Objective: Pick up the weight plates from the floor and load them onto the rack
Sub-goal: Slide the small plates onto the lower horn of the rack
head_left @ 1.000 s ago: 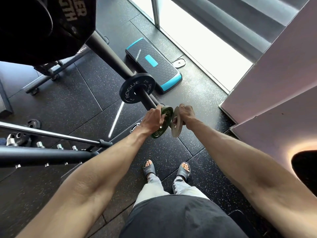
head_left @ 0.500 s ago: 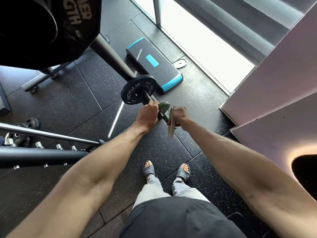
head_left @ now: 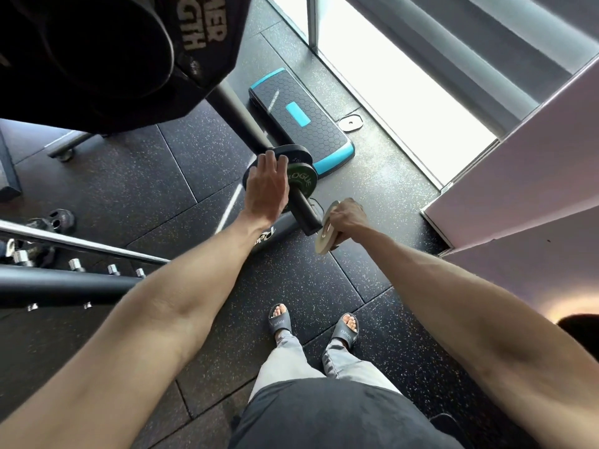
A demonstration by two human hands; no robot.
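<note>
Left hand (head_left: pixel 266 189) lies flat with fingers spread against the small round green plate lettered "ROGUE" (head_left: pixel 302 181), which sits on the smooth black cylindrical peg (head_left: pixel 299 207) directly in front of a larger matte black disc plate (head_left: pixel 291 153). Right hand (head_left: pixel 346 218) grips the thin grey metal disc plate (head_left: pixel 325 236), held on edge just beside the peg's free end. Speckled black rubber floor tiles (head_left: pixel 291 286) lie beneath the peg.

Overexposed daylight from the tall glass window (head_left: pixel 389 92) at top centre, glare streak across the dark speckled rubber floor (head_left: pixel 129 189), deep shadow top left, wide-angle bending at edges, slight softness
</note>
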